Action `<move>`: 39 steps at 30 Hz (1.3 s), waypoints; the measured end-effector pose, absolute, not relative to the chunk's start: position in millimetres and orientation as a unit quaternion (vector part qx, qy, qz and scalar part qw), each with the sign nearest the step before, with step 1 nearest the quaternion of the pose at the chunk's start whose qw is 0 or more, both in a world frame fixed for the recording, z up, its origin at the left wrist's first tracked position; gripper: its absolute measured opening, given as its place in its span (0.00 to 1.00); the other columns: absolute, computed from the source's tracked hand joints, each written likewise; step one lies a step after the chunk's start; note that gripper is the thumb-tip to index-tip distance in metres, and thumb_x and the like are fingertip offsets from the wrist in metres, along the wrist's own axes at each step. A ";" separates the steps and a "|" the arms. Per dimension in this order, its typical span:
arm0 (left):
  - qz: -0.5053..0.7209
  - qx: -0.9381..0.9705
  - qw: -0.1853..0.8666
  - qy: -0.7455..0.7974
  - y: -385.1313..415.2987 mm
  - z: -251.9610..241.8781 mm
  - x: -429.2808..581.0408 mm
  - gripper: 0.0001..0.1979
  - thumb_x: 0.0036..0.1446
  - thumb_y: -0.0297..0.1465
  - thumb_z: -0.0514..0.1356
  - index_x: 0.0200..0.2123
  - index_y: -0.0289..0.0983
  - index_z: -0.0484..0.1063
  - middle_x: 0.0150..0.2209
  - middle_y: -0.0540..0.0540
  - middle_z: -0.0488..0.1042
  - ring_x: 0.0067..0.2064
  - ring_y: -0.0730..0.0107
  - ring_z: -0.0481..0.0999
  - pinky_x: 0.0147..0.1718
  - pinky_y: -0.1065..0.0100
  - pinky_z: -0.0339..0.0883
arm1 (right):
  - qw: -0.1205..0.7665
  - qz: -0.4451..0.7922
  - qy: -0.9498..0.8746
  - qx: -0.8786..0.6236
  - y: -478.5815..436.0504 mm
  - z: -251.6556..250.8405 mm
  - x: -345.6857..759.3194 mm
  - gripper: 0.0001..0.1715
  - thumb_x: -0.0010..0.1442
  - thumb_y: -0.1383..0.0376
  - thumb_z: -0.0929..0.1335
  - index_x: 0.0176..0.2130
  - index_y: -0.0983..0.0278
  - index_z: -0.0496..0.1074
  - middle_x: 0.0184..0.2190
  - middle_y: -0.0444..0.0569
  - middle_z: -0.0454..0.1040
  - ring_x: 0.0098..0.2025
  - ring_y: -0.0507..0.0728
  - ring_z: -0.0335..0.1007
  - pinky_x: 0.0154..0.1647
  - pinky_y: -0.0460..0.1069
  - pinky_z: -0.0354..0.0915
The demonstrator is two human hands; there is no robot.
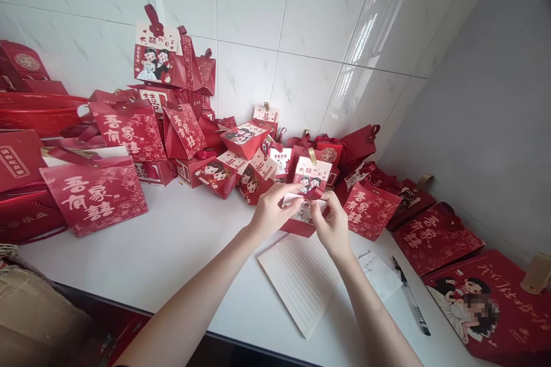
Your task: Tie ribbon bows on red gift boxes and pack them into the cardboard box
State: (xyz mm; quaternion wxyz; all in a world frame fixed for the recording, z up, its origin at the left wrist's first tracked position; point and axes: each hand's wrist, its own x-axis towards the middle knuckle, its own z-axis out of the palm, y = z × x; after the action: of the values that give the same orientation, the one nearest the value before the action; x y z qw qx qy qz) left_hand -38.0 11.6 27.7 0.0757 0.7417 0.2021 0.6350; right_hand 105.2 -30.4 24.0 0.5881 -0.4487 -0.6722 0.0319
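Near the middle of the table, both my hands are at the top of a red and white gift box (302,228) with a cartoon print on its front. My left hand (272,210) pinches the box's left upper edge, fingers bent and thumb pointing inward. Its right upper edge is between the thumb and fingers of my right hand (333,228). A dark red ribbon (315,192) shows between my fingertips; which fingers grip it is hard to make out. Just behind stands another gift box (312,171) with a bride-and-groom print and a gold strap.
Below my hands lies a lined notepad (301,281), with a handwritten paper (379,275) and a black pen (411,295) to its right. Red gift boxes (92,192) crowd the left, back and right. A red basket (41,114) and a cardboard box (38,315) are at left.
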 end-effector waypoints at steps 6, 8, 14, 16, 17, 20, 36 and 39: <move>0.617 0.749 0.108 0.218 9.4 35.3 -40.4 0.05 0.53 0.24 0.59 0.34 0.37 0.72 0.33 0.49 0.77 0.35 0.73 0.76 0.31 0.74 0.71 | 0.586 0.034 -0.669 -0.457 -28.2 21.9 105.2 0.08 0.62 0.60 0.62 0.37 0.62 0.65 0.30 0.45 0.67 0.31 0.52 0.62 0.33 0.47 0.60; 0.615 0.752 0.103 0.214 10.2 37.2 -41.3 0.05 0.53 0.23 0.58 0.33 0.37 0.72 0.32 0.49 0.77 0.35 0.72 0.76 0.33 0.72 0.72 | 0.579 0.033 -0.670 -0.464 -28.7 22.7 105.6 0.09 0.63 0.60 0.62 0.37 0.63 0.65 0.29 0.44 0.66 0.29 0.51 0.61 0.32 0.47 0.59; 0.595 0.768 0.134 0.192 10.1 39.9 -42.6 0.06 0.51 0.21 0.58 0.29 0.37 0.71 0.28 0.50 0.75 0.33 0.73 0.74 0.30 0.74 0.69 | 0.554 0.023 -0.695 -0.459 -31.8 26.3 105.5 0.08 0.63 0.62 0.61 0.38 0.62 0.65 0.31 0.46 0.68 0.31 0.52 0.63 0.33 0.48 0.61; 0.599 0.764 0.142 0.194 9.0 39.5 -42.0 0.06 0.51 0.21 0.58 0.29 0.37 0.71 0.28 0.50 0.75 0.33 0.73 0.73 0.30 0.74 0.69 | 0.584 0.021 -0.677 -0.448 -31.6 22.5 107.0 0.07 0.62 0.62 0.62 0.40 0.62 0.64 0.33 0.47 0.68 0.35 0.54 0.65 0.36 0.49 0.63; 0.601 0.761 0.146 0.197 8.6 39.0 -41.7 0.05 0.51 0.21 0.58 0.29 0.37 0.71 0.28 0.50 0.74 0.34 0.73 0.73 0.31 0.73 0.69 | 0.600 0.026 -0.667 -0.440 -31.3 19.2 108.6 0.10 0.61 0.62 0.63 0.43 0.61 0.62 0.35 0.47 0.68 0.37 0.54 0.66 0.38 0.49 0.64; 0.610 0.747 0.158 0.213 8.5 35.6 -41.2 0.04 0.52 0.22 0.58 0.29 0.37 0.70 0.29 0.50 0.73 0.34 0.73 0.73 0.31 0.73 0.69 | 0.582 0.054 -0.685 -0.435 -30.8 6.7 116.2 0.26 0.58 0.62 0.65 0.54 0.62 0.53 0.46 0.54 0.66 0.48 0.57 0.66 0.47 0.54 0.66; 0.411 0.860 0.060 0.296 18.5 1.1 -33.4 0.28 0.53 0.22 0.52 0.59 0.36 0.52 0.64 0.37 0.50 0.58 0.54 0.65 0.52 0.56 0.65 | 0.643 -0.311 -0.309 -0.628 -118.8 56.2 206.7 0.25 0.50 0.56 0.68 0.43 0.62 0.55 0.44 0.60 0.67 0.40 0.62 0.70 0.34 0.56 0.70; 0.318 0.888 0.069 0.324 14.8 -5.0 -30.6 0.27 0.53 0.23 0.54 0.57 0.37 0.56 0.65 0.37 0.48 0.51 0.52 0.72 0.46 0.56 0.69 | 0.538 -0.277 -0.295 -0.739 -124.3 51.4 238.1 0.26 0.48 0.55 0.67 0.44 0.64 0.59 0.40 0.59 0.69 0.37 0.64 0.69 0.39 0.59 0.67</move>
State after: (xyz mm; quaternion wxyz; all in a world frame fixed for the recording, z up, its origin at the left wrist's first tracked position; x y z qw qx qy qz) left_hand -30.6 14.8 -5.0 0.0687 0.8884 0.3244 0.3175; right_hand 238.1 -124.3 51.4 0.5381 -0.7391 -0.2953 -0.2774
